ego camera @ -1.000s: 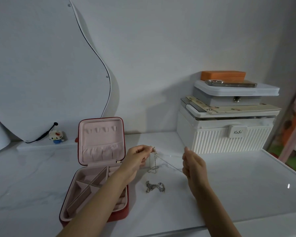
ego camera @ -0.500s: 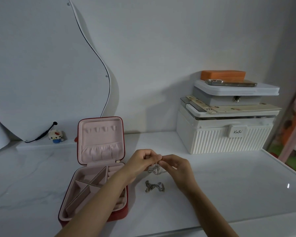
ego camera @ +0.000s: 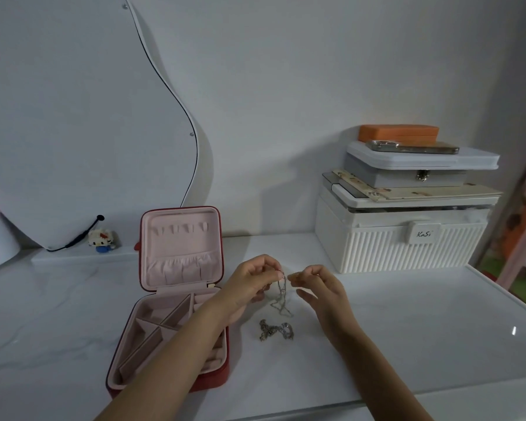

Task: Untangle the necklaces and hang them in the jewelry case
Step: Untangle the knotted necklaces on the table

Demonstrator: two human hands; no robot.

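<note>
1. The untangling step is in hand. The left hand (ego camera: 251, 279) pinches the upper end of a thin silver necklace (ego camera: 281, 294) between thumb and fingertips, so the chain hangs in a doubled, knotted strand whose lower end reaches the white marble-patterned tabletop (ego camera: 407, 329).
2. The right hand (ego camera: 319, 284) sits just beside the chain's top, fingers curled with thumb and forefinger brought close together. Whether they hold a strand is too fine to tell.
3. A second necklace (ego camera: 276, 329), a heavier tangled heap, lies on the tabletop just below the hanging chain, apart from both hands.
4. The red jewelry case (ego camera: 176, 302) stands open to the left, its pink lid upright with a row of small hooks (ego camera: 184, 228) near the top and a gathered pocket beneath; nothing hangs there yet.
5. Next, I judge, the right hand needs to catch one loop and draw it rightward, gently, since a fine chain tightens on its knot when tugged.
6. Room: bare tabletop stretches to the right and toward the person, up to the table's front edge. The white ribbed storage box (ego camera: 401, 244) bounds the far right, the case wall bounds the left, close to the left forearm.
</note>
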